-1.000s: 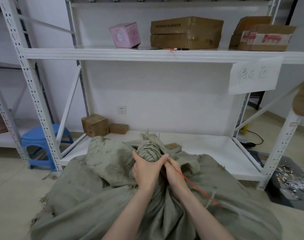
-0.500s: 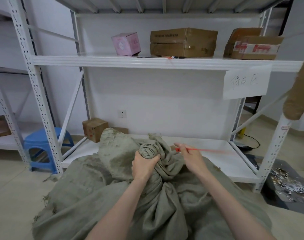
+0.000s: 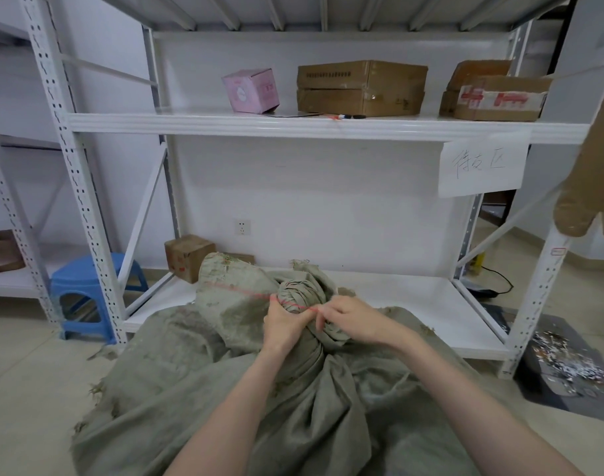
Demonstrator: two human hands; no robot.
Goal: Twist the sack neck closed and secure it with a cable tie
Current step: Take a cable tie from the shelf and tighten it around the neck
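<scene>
Two bare hands meet at the top of a large grey-green woven sack (image 3: 225, 389). Fingers (image 3: 326, 312) of the right hand (image 3: 357, 324) are pressed together in a pinch on a thin red cable tie (image 3: 245, 293), right beside the bunched cloth. The left hand (image 3: 282, 326) is wrapped around the sack neck (image 3: 302, 292), closed tight on the cloth just below a knob of twisted fabric. From the pinch, the tie runs leftward across the front of the neck, above the left hand, and its free length sticks out over a loose flap of the sack. It lies against the neck but does not show as a closed loop; whether any part passes behind cannot be seen. By the look of it, the twisting is done: the neck is wound into a tight, ropy spiral. Left to do, most likely, are wrapping the tie fully round, threading its tip through its head and pulling it snug. The sack is coarse, frayed at its edges and deeply creased, slumped full on the floor (image 3: 25, 372) at the person's front, its neck standing up near the lowest board of a white metal shelf rack (image 3: 293, 127). A blue stool (image 3: 84, 286) stands to the left; cardboard boxes (image 3: 360, 87) sit on the upper shelf.
</scene>
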